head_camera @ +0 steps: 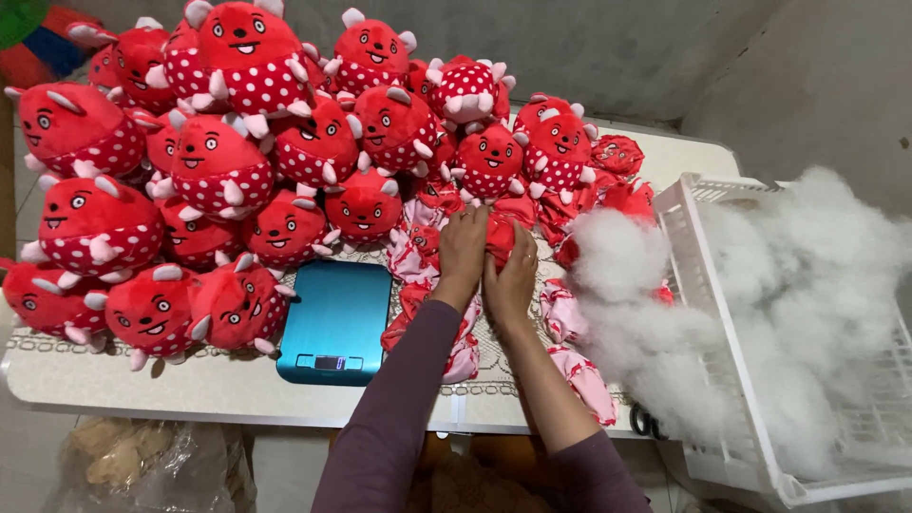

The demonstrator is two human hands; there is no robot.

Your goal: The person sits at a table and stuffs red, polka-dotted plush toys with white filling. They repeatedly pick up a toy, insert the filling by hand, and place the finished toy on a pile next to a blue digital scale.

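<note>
My left hand [462, 253] and my right hand [510, 275] are pressed together around a small red plush toy [500, 234] at the middle of the table, fingers curled over it. Under and around the hands lie several flat, unstuffed red and pink toy skins [418, 255]. A large heap of stuffed red toys [218, 161] with white dots and pale horns fills the left and back of the table. A teal digital scale [334, 321] lies just left of my left forearm.
White fibre stuffing [627, 285] spills from a white plastic basket [708, 285] at the right onto the table. The white table [218, 388] has a lace-patterned cover. A clear plastic bag [152, 465] sits on the floor below the front edge.
</note>
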